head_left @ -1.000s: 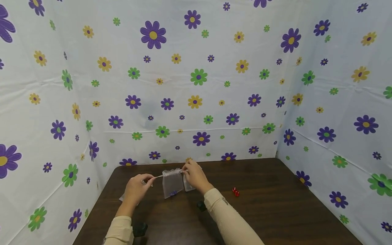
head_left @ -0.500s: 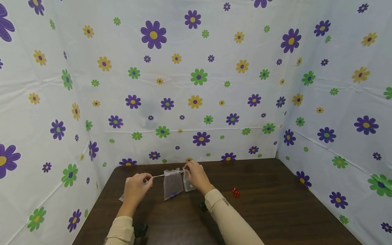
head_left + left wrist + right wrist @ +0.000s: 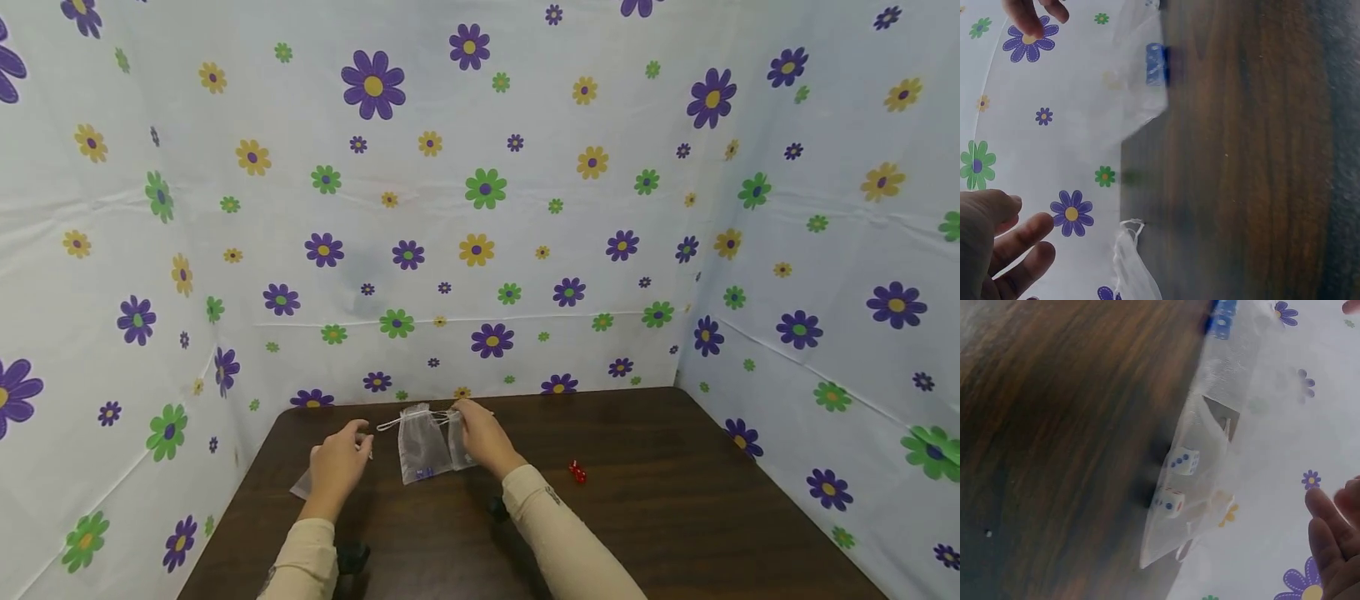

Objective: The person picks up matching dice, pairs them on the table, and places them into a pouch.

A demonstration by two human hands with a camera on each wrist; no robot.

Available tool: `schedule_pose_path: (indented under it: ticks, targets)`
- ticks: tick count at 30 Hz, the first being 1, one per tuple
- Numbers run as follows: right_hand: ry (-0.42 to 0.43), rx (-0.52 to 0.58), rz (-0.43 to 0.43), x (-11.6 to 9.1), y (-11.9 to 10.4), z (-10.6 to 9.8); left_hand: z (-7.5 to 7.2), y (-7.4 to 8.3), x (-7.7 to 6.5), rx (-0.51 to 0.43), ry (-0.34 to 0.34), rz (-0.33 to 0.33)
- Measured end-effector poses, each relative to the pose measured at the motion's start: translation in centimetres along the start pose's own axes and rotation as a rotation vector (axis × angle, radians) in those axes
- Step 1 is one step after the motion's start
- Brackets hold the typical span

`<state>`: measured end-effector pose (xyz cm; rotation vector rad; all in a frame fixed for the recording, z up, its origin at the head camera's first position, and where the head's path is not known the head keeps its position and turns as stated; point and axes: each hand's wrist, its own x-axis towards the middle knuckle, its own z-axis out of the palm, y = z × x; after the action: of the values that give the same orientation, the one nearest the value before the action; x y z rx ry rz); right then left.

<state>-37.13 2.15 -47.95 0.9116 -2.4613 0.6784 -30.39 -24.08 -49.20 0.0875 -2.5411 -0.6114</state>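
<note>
A sheer white drawstring bag (image 3: 422, 437) with blue dice (image 3: 1155, 64) in its bottom lies between the hands on the dark table. Its string loop (image 3: 390, 424) sticks out slack toward the left hand. My left hand (image 3: 337, 467) is just left of that loop, fingers loosely bent and apart, holding nothing. My right hand (image 3: 486, 437) hovers at the other end of the string, its fingers (image 3: 1325, 544) relaxed with no cord between them. Under it is a second sheer bag (image 3: 1204, 484) with white dice (image 3: 1183, 460) inside, partly hidden by the hand in the head view.
Another sheer bag (image 3: 1135, 272) lies beyond the left hand, mostly covered by it in the head view. Red dice (image 3: 577, 472) sit on the brown wooden table (image 3: 675, 500) to the right. Flower-printed white cloth (image 3: 480, 250) encloses the table at the back and sides.
The drawstring was stretched taut between both hands; now it is released and lies slack in loops. The left hand has drawn slightly away from it, and both hands' fingers have loosened.
</note>
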Motion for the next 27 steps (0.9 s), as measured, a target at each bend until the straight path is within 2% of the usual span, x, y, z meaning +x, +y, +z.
schedule_pose_path:
  ticks: [7,15,20,23,27]
  targets:
    - [-0.038,0.036,0.029,0.1,0.2,-0.1,-0.4,-0.6,-0.2,0.014,-0.005,-0.030]
    - [-0.100,0.091,0.042,-0.4,0.4,0.4,-1.6,-3.0,-0.6,0.036,-0.115,-0.151]
    - [-0.141,0.067,0.059,-0.7,-0.1,1.0,-2.4,-4.7,-0.6,0.069,-0.201,-0.245]
    - [-0.190,0.024,0.041,-0.7,-1.1,1.6,-2.7,-5.4,-0.5,0.081,-0.258,-0.292]
    - [-0.301,-0.019,-0.055,-0.7,-3.0,2.4,-2.3,-6.1,-0.5,0.082,-0.291,-0.323]
